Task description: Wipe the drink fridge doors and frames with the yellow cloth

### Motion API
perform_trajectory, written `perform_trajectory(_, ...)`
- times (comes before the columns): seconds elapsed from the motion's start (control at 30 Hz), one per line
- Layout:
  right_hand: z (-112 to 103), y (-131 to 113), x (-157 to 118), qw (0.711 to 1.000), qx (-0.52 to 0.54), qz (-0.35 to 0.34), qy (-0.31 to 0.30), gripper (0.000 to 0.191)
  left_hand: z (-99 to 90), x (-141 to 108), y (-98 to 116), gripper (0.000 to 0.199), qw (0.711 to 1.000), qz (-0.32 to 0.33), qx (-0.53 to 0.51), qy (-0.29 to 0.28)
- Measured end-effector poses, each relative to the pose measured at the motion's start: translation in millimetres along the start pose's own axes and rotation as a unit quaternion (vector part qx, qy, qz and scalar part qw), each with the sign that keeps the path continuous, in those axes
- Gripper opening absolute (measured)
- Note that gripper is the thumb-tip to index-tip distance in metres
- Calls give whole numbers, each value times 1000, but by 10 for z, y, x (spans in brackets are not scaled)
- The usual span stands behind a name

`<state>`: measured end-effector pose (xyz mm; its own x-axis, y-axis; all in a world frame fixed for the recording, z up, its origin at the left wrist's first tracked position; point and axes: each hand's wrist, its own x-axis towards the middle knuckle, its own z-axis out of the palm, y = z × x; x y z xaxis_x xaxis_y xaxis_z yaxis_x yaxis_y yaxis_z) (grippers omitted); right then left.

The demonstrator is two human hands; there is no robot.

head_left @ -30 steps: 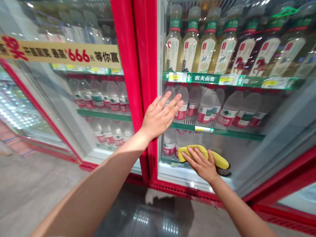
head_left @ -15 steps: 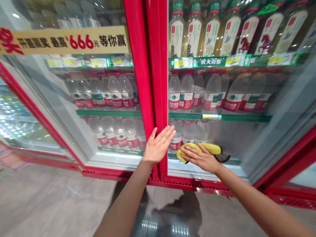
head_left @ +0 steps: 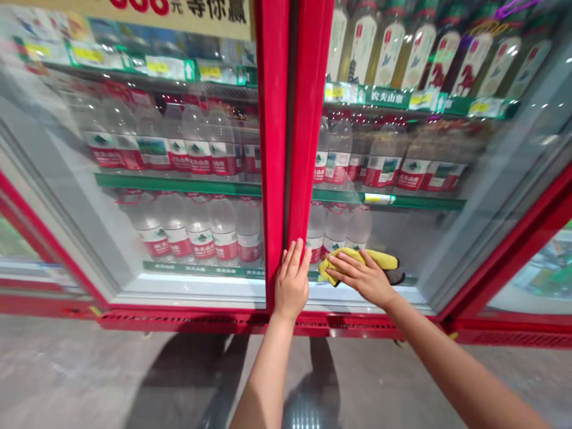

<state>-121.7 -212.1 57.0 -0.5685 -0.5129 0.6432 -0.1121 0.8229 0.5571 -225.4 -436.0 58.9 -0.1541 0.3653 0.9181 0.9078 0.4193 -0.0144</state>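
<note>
Left side: glass door (head_left: 120, 286) of a drinks cooler, closed. Cream sign (head_left: 214, 13) with red and black print across its top. Behind the glass, clear water bottles (head_left: 196, 149) with red-and-white labels stand on a green-edged shelf (head_left: 179, 185); larger water bottles (head_left: 201, 235) in a row below.

Centre: two upright red frames (head_left: 308, 113) side by side, dark gap between. Left hand (head_left: 292, 283) open, fingers extended upward and close together, laid on the lower part of the frames at the gap. Nothing seen in it.

Right of centre: yellow cloth (head_left: 386, 260) with grey underside and dark edging, bunched against the lower part of the right glass door (head_left: 402, 229). Right hand (head_left: 369, 283) open and flattened over the cloth, fingers pointing left; whether the fingertips pinch it, cannot tell. Lower bottles (head_left: 335, 226) show behind the glass, just above the cloth; labelled drink bottles (head_left: 388, 56) stand on the upper shelf.

Foreground: grey floor (head_left: 71, 369), with dark shadows (head_left: 187, 381) below the cooler.
</note>
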Motion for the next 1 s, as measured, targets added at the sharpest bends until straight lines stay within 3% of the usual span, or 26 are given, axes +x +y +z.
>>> perform_trajectory(0.13,-278,420,457,997,-55,-21,45,44,-159,-47,-143,81,1000,13,-5,-4)
perform_trajectory(0.3,-686,717,1323,965,-78,57,245,44,-235,-67,-197,83,1000,28,2,-7)
perform_trajectory(0.37,-873,840,1691,949,-87,61,295,43,-248,-71,-202,82,1000,29,3,-10)
perform_trajectory(0.47,-1040,1026,2163,956,-105,48,268,44,-267,-59,-202,78,999,30,-3,-13)
perform_trajectory(0.53,-1019,1097,2331,961,-86,44,257,43,-278,-38,-194,74,999,27,-12,-11)
perform_trajectory(0.63,-823,1048,2287,964,-49,48,258,42,-280,-16,-175,68,999,18,-29,-3)
perform_trajectory(0.83,-298,513,1643,980,-12,36,197,48,-204,-107,-143,59,997,5,-62,39)
perform_trajectory(1.0,68,-22,1134,990,31,45,134,47,-104,-244,-102,50,984,-122,-108,77)
